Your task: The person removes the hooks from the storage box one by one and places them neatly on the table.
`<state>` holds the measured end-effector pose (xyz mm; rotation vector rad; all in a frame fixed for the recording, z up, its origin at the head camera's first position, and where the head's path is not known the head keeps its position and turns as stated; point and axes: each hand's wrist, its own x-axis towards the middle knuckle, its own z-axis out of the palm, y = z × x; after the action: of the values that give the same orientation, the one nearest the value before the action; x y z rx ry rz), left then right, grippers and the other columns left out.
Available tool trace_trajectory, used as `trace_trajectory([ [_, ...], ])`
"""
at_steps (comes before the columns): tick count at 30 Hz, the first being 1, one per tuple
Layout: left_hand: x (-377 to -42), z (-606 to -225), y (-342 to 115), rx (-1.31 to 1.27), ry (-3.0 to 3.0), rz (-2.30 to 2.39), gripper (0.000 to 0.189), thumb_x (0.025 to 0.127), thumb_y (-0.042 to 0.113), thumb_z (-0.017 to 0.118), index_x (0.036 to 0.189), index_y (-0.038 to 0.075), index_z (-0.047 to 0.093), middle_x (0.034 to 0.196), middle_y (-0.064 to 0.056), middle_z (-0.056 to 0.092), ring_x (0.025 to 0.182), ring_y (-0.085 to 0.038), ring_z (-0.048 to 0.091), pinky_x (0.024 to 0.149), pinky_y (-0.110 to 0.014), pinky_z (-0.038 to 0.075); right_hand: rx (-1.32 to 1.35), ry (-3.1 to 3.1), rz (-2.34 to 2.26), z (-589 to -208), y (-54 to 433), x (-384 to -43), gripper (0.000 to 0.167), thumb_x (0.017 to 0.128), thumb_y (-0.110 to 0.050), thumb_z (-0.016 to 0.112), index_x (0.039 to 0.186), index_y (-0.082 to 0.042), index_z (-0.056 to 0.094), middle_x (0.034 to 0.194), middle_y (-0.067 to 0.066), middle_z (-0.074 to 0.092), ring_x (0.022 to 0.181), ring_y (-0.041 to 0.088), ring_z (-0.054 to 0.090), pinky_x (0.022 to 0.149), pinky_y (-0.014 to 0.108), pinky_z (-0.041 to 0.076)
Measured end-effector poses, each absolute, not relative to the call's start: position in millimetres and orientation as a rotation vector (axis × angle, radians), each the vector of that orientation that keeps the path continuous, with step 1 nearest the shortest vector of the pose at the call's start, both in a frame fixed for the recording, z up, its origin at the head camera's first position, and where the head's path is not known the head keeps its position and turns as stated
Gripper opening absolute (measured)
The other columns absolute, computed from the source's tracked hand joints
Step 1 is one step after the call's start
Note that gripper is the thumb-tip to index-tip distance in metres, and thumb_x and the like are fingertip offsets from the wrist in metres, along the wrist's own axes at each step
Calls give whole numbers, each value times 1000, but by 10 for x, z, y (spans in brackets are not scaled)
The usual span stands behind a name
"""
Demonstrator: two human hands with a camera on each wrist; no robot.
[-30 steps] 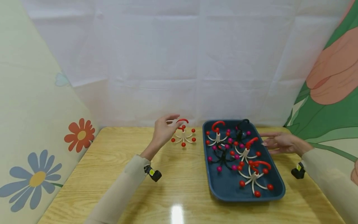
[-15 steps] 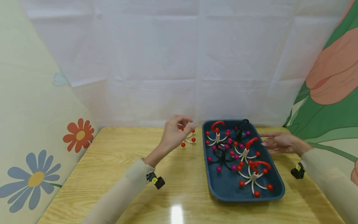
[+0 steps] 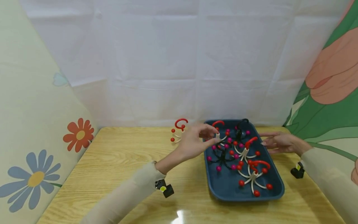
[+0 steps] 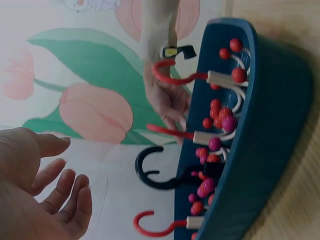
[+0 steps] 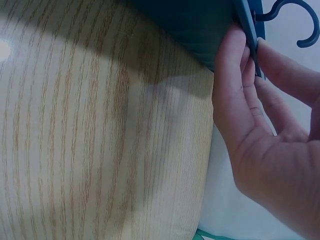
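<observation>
Red-hooked stand (image 3: 181,121) with ball-tipped legs: on the surface (image 3: 117,149), left of the tray (image 3: 223,185), partly hidden behind the left hand. Left hand (image 3: 194,141): thumb and fingers well parted, loosely bent, nothing held, over the tray's left edge. Inside the tray: three white stands (image 3: 253,176) with red hooks and two black stands (image 3: 222,157), legs crowded together. Right hand (image 3: 281,143): pinching the tray's right rim, nothing else in it.

Risks, my read: if the left hand dips, it could snag a hook and drag a stand over, legs tangling with neighbours. A hard tug from the right could shift the tray.

Views: in head, left fingertips overlap the back-left hook; left wrist shows them clear of the hooks (image 4: 180,81). Right wrist shows the rim (image 5: 244,15) between thumb and fingers; head doesn't show that clearly. Lone stand: only in head.
</observation>
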<state>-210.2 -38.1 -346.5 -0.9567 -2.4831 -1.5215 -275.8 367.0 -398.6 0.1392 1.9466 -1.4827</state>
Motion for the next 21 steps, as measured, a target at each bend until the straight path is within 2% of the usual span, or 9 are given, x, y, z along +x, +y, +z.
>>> trace_trajectory([
  [10, -1932, -3533, -11, -1151, -2581, -1669, 38, 97, 23, 79, 133, 14, 72, 126, -7, 75, 111, -18, 74, 90, -20, 59, 153, 1984, -1467, -4003, 3708, -2732, 83, 105, -11, 63, 169, -5, 10, 108, -9, 73, 103, 7, 72, 96, 37, 61],
  [15, -1918, -3560, 143, -1200, -2685, -1645, 45, 95, 28, 81, 138, 16, 70, 133, -4, 75, 115, -10, 74, 93, -19, 59, 151, 1986, -1464, -4000, 3696, -2728, 82, 105, -11, 62, 169, -5, 11, 108, -9, 73, 102, 7, 72, 96, 36, 61],
  [21, -1945, -3609, 282, -1276, -2751, -1721, 50, 96, 28, 80, 142, 13, 67, 140, -4, 72, 121, -7, 72, 92, -15, 57, 137, 1986, -1462, -4002, 3689, -2719, 81, 106, -11, 61, 169, -5, 10, 112, -7, 71, 103, 7, 72, 97, 37, 61],
])
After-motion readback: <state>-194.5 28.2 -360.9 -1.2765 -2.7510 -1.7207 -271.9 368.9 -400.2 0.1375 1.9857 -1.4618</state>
